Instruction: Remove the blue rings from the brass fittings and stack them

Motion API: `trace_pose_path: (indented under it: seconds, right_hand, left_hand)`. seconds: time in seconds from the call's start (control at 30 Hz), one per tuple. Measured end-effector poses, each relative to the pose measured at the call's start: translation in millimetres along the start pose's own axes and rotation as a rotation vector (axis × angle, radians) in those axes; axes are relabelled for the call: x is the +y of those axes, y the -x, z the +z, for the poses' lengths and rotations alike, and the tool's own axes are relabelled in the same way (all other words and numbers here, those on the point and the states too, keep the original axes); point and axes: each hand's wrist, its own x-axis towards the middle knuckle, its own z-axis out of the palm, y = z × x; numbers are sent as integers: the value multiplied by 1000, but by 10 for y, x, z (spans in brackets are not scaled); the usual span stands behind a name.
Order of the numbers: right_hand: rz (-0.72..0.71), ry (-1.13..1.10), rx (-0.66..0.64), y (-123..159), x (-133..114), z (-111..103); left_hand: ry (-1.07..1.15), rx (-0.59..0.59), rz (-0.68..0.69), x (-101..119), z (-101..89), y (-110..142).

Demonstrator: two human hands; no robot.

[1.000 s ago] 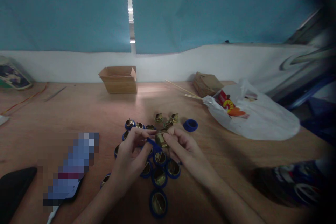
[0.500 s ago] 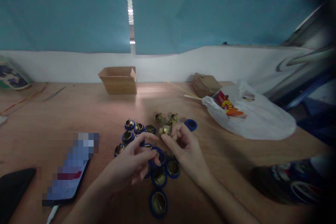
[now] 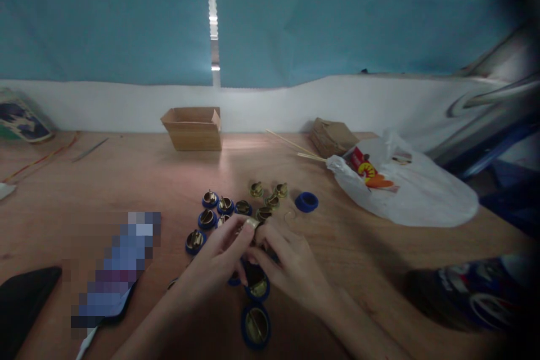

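Note:
A small brass round fitting (image 3: 252,223) is held between my two hands, above several similar pieces. My left hand (image 3: 221,256) pinches its left side, thumb on top. My right hand (image 3: 293,261) is closed around its right side; the fingers cover most of it. Brass pieces seated in blue rings lie on the left (image 3: 206,218) and in front (image 3: 256,324), each with a bar or flap across its round opening. Beyond my hands are bare brass pieces (image 3: 272,201). An unfilled blue ring (image 3: 306,201) lies right of them. My hands hide some pieces.
An open cardboard box (image 3: 194,136) stands at the back by the wall. At right are a white plastic bag (image 3: 426,191), thin sticks (image 3: 295,146), a brown paper packet (image 3: 333,136) and a dark bottle (image 3: 476,295). A phone with a cable (image 3: 116,270) lies at left.
My left hand has let go of a blue ring, opened, and then closed on the brass fitting. My right hand has brought that fitting slightly lower and left, meeting the left hand.

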Motion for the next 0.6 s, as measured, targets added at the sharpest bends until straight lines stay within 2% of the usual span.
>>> trace_pose_path:
  seconds: [0.1, 0.23, 0.6]
  right_hand:
    - [-13, 3, -42, -4, 2, -18]
    - [12, -66, -30, -13, 8, -63]
    - [81, -194, -31, -42, -56, -140]
  left_hand:
    - [-117, -6, 48, -14, 13, 6]
    - [-214, 56, 96, -30, 32, 18]
    - [-195, 44, 64, -2, 61, 55]
